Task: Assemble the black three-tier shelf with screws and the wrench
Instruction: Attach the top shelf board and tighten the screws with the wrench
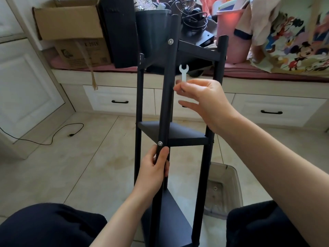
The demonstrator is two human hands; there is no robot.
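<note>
Where right hand (201, 100) pinches wrench (183, 73), handle hidden, shelf (165, 97) base cropped

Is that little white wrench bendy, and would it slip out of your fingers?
The white wrench looks thin and flat, probably plastic, so likely light and slightly bendy. The right hand only pinches its lower end between fingertips, so it might slip or twist under hard turning.

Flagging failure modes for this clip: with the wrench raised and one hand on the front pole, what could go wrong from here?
1. The small white plastic wrench is only pinched at its lower end by the right hand; it could slip and drop, possibly into the clear plastic bin below.
2. Only the left hand grips the black three-tier shelf's front pole; wrench torque on the upper silver screw may twist or tip the frame.
</note>
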